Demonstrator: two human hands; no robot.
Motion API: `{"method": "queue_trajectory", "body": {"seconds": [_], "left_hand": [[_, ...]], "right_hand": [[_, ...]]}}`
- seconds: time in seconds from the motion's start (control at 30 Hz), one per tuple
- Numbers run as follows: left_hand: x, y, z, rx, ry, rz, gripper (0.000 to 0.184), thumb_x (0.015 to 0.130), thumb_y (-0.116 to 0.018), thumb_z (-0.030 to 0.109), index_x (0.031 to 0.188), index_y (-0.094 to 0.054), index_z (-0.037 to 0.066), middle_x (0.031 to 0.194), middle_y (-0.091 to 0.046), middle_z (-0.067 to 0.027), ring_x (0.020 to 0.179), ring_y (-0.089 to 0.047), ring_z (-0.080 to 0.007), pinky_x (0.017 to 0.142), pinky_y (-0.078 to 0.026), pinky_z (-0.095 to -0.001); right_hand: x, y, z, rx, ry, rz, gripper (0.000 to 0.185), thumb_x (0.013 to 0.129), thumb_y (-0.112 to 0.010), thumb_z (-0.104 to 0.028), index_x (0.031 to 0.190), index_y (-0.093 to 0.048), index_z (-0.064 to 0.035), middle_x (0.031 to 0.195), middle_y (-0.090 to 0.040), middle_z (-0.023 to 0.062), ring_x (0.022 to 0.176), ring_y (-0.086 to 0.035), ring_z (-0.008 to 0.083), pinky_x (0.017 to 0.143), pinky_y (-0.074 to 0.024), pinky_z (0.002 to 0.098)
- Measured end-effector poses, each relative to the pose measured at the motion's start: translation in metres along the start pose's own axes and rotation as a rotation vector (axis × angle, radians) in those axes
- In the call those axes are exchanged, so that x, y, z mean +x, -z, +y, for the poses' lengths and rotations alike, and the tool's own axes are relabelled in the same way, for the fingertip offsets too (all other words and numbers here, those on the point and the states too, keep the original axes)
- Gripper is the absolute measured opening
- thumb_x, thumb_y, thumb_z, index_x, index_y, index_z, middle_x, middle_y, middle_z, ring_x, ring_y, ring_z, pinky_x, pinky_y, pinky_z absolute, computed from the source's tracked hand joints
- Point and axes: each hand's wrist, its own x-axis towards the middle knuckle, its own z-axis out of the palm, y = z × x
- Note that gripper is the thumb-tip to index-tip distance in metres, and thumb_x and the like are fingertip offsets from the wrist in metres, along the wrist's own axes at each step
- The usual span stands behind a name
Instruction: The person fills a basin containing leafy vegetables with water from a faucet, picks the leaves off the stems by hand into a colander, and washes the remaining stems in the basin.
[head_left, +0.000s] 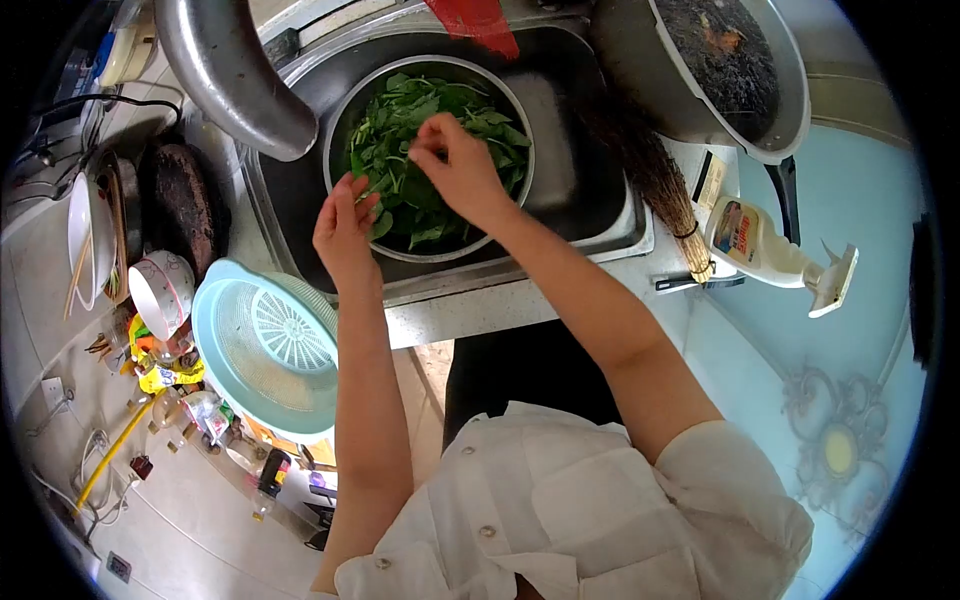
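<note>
A round metal basin [529, 165] full of leafy greens [405, 105] sits in the dark sink [565, 215]. My left hand [347, 222] is over the basin's lower left rim, its fingertips pinched on a green leaf. Above the middle of the greens is my right hand [456, 170], with thumb and index finger pressed together; a small bit of stem seems to show at the fingertips, too small to make out for certain.
Left of the sink stand light-blue plastic baskets [222, 350], a patterned bowl [160, 290] and a dark round board [180, 205]. A steel spout [235, 85] hangs at upper left. On the right are a brush [655, 180], a spray bottle [755, 240] and a large pot [790, 75].
</note>
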Motion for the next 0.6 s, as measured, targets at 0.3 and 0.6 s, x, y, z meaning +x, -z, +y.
{"method": "queue_trajectory", "body": {"seconds": [0.3,0.6], "left_hand": [[0.006,-0.021,-0.032,0.248,0.42,-0.143,0.061,0.085,-0.06,0.045,0.131,-0.039,0.012,0.109,-0.053,-0.0111,0.089,-0.056,-0.0188,0.074,-0.047,-0.034],[0.005,-0.004,-0.021,-0.208,0.489,0.018,0.027,0.089,-0.057,0.02,0.112,-0.05,0.007,0.105,-0.056,-0.0078,0.098,-0.054,-0.0215,0.082,-0.045,-0.0388]], "right_hand": [[-0.005,-0.015,0.013,-0.619,-0.141,-0.091,0.039,0.076,-0.061,-0.013,0.111,-0.052,0.0011,0.105,-0.051,0.0223,0.1,-0.05,0.0356,0.085,-0.0439,0.0453],[-0.05,-0.02,-0.016,-0.16,0.11,-0.145,0.029,0.069,-0.054,0.008,0.097,-0.059,-0.0002,0.101,-0.053,0.0133,0.091,-0.055,0.0312,0.078,-0.0467,0.0379]]}}
